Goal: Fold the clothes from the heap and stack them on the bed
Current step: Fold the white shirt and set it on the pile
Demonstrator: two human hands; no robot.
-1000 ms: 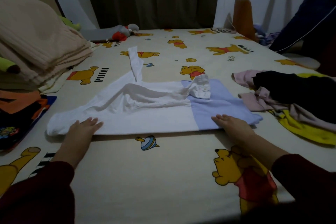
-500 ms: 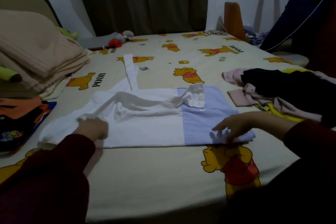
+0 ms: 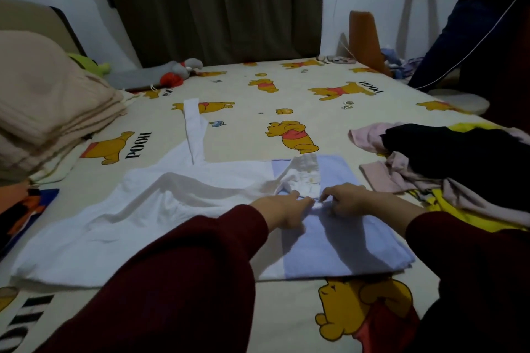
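A long-sleeved shirt (image 3: 160, 226), white with a light blue lower part (image 3: 344, 243), lies flat across the bed (image 3: 258, 100). One sleeve is folded over the body, its cuff (image 3: 307, 172) on the blue part. The other sleeve (image 3: 195, 129) sticks out toward the far side. My left hand (image 3: 284, 209) and my right hand (image 3: 344, 199) meet just below that cuff, fingertips almost touching, both pinching the cloth there. The heap of clothes (image 3: 459, 163), black, pink and yellow, lies at the right.
Folded beige blankets (image 3: 43, 106) are stacked at the left, with orange and dark clothes (image 3: 20, 209) in front of them. A grey and red plush toy (image 3: 177, 71) lies at the far side. A person in dark clothing (image 3: 473, 37) stands at the right.
Both hands left the shirt's near edge and came together at the middle by the folded sleeve's cuff. The view moved closer to the shirt.
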